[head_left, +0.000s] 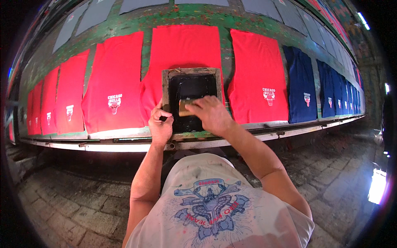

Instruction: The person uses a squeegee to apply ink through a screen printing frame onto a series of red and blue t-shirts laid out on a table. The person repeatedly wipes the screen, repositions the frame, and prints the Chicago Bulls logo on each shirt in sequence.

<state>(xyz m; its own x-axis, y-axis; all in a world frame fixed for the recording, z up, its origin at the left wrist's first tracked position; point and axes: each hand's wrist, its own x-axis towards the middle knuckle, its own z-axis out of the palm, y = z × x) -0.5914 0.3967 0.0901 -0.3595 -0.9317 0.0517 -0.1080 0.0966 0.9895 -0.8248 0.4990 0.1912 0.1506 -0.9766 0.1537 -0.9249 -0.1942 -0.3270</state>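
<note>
A screen printing frame (pixel 166 89) with wooden sides and a dark mesh lies on a red fabric piece (pixel 186 47) in front of me. My left hand (pixel 161 122) grips the frame's left side near its lower corner, thumb and fingers closed on the wood. In my right hand (pixel 211 115) is a squeegee (pixel 184 108) with a tan wooden handle, held down against the mesh inside the frame. The squeegee's blade and the fabric under the frame are hidden.
Red pieces with a white and dark printed emblem (pixel 113 104) lie on both sides along the green table (pixel 144 51). Navy pieces (pixel 300 89) follow at the right, grey ones (pixel 289 16) at the back. A metal rail (pixel 124 145) with pipe stubs edges the table.
</note>
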